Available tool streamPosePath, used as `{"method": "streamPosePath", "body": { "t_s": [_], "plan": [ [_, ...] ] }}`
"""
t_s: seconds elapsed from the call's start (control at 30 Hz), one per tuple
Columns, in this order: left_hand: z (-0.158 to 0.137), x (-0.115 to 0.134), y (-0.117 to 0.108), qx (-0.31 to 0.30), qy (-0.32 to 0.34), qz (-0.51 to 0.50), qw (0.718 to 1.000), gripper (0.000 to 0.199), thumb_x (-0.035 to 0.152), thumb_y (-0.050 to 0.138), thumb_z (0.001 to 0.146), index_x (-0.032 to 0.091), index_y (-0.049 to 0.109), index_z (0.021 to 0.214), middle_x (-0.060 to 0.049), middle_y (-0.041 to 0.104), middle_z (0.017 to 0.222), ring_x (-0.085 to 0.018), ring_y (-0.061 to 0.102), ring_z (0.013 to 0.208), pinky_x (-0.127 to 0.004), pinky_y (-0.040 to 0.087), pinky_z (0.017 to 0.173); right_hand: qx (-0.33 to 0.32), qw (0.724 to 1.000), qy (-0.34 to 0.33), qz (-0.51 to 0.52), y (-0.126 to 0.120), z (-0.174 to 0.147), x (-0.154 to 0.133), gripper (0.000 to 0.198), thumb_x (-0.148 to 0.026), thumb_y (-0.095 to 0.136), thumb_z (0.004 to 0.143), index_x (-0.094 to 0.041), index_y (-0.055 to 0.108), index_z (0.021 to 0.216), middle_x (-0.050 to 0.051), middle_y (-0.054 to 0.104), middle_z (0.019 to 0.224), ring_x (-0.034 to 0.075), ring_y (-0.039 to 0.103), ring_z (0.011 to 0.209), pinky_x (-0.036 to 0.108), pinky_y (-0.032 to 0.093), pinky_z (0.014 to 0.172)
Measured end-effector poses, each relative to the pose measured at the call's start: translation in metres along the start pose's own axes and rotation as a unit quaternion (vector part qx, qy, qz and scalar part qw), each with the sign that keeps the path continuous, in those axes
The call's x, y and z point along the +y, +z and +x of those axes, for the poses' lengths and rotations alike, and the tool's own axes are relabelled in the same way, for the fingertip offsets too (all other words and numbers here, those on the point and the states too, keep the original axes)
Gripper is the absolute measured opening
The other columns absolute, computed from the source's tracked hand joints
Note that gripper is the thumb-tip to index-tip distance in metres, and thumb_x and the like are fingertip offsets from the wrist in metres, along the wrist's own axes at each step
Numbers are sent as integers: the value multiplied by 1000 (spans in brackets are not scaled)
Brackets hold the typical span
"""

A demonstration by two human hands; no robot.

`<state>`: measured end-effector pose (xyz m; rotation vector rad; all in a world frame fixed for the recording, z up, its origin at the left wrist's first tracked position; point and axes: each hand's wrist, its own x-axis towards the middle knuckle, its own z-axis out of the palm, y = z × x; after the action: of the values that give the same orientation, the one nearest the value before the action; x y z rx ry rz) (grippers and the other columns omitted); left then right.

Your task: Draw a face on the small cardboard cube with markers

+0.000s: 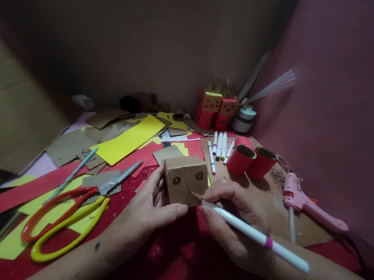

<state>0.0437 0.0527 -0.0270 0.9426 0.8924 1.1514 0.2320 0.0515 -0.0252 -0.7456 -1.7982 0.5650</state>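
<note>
Dim walls close in on a cluttered red surface, and above its near middle, here's the small cardboard box, gripped at its left side and lower edge by the left hand! Right hand grasps a white marker, tip at the front face; contact, can't tell. Looks light, stiff, probably dentable: edges make the safest hold. Back and underside? Hidden.

Scissors block left of box; paper scraps crowd behind-left, markers and red tubes behind-right, glue gun further right. Open passage: box's near side, over red surface.
</note>
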Motion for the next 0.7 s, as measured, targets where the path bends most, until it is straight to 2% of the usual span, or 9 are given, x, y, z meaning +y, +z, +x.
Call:
{"method": "streamPosePath", "body": {
  "t_s": [0.13, 0.33, 0.5, 0.7],
  "plan": [
    [0, -1, 0, 6, -11, 0, 1000, 95, 23, 88, 69, 25, 41, 151, -13, 57, 150, -38, 48, 141, -47, 43, 115, -5, 1000, -27, -9, -1, 5, 0, 16, -10, 63, 84, -21, 60, 96, -1, 58, 74, 10, 52, 58, 22, 40, 49],
    [1, 0, -2, 6, -7, 30, 1000, 95, 27, 90, 66, 26, 44, 150, -12, 60, 147, -39, 51, 138, -46, 47, 110, -13, 998, -66, 14, 1, 6, 2, 19, -8, 61, 84, -22, 59, 97, 2, 63, 77, 15, 58, 62, 28, 47, 53],
    [1, 0, -2, 0, -9, 18, 1000, 92, 26, 89, 66, 23, 45, 147, -15, 62, 144, -40, 53, 136, -46, 49, 108, -15, 998, -61, 14, 1, 5, 4, 18, -8, 62, 84, -21, 59, 96, 3, 64, 77, 16, 60, 65, 30, 49, 55],
    [3, -1, -2, -15, -8, 3, 1000, 92, 24, 89, 67, 22, 43, 147, -15, 60, 146, -38, 52, 137, -43, 48, 109, -14, 998, -57, 9, 1, 4, 3, 18, -7, 62, 84, -20, 59, 96, 2, 63, 77, 13, 56, 60, 27, 45, 52]
  ]
}}
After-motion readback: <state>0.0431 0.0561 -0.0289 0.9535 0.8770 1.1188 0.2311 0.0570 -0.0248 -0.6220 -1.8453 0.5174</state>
